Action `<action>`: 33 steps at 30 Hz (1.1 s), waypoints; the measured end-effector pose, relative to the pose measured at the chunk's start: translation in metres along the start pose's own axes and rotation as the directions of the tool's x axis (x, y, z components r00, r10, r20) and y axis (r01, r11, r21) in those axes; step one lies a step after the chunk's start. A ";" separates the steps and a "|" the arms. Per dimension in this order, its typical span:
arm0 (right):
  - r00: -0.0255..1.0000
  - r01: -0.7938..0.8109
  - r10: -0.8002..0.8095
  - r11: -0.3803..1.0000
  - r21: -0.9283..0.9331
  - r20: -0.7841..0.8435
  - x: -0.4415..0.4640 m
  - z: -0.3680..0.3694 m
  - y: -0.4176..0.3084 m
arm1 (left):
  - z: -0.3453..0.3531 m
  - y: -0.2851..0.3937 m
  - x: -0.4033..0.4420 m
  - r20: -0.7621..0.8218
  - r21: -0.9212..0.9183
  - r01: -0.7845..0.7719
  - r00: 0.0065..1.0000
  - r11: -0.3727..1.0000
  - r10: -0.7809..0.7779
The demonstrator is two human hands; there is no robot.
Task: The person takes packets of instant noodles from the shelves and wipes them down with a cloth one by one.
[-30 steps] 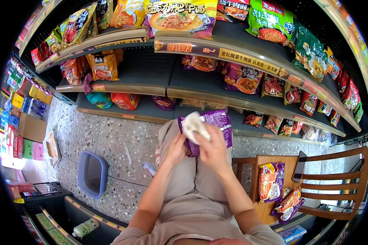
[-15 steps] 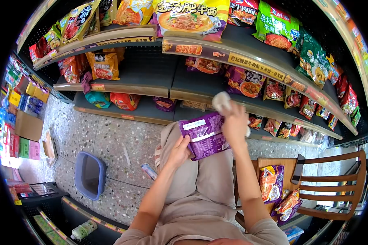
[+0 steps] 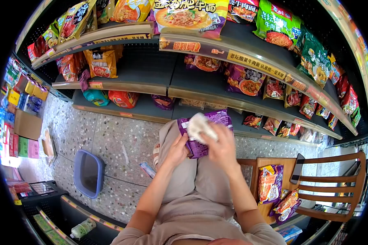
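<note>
A purple instant noodle packet [image 3: 221, 118] rests over my knees with its printed back facing up. My left hand [image 3: 179, 150] grips its left edge, thumb on top. In my right hand [image 3: 222, 148] is a crumpled white cloth [image 3: 201, 127], pressed against the packet's face and covering part of the print. The right hand is slightly blurred.
Shelves ahead hold several noodle packets [image 3: 246, 79]. On the right, a wooden chair [image 3: 331, 189] carries purple noodle packets [image 3: 270, 183] and a phone [image 3: 297, 168]. A blue-grey basin [image 3: 88, 173] stands on the floor at left, near an opened cardboard box [image 3: 28, 124].
My right hand with the cloth has moved left and down, from the packet's upper right corner onto its middle. The left hand keeps its hold at the left edge.
</note>
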State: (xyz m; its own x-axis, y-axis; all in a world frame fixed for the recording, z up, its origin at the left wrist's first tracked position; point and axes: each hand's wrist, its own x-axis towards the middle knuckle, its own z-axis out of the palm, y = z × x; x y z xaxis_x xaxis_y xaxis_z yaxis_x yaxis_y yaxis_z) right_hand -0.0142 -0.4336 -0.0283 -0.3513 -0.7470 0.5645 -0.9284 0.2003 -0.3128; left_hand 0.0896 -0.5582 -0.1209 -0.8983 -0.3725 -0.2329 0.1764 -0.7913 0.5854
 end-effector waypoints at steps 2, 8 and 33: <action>0.990 0.031 -0.038 0.998 0.059 0.135 -0.005 0.007 -0.020 | -0.009 -0.005 -0.001 -0.093 0.015 0.019 0.996 1.000 -0.017; 0.979 0.063 -0.073 0.996 0.058 0.192 -0.008 0.019 -0.028 | -0.025 -0.010 0.003 0.002 0.017 -0.020 1.000 1.000 0.020; 0.976 -0.213 0.209 0.975 -0.063 -0.063 -0.051 0.002 0.017 | -0.002 0.001 0.007 0.002 -0.060 0.073 0.997 0.996 -0.073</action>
State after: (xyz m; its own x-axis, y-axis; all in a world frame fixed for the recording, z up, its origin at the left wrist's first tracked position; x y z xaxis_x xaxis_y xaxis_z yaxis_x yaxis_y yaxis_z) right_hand -0.0117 -0.3932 -0.0646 -0.5446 -0.6470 0.5337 -0.8380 0.3940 -0.3774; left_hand 0.0845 -0.5628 -0.1230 -0.9096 -0.3127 -0.2734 0.1340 -0.8440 0.5194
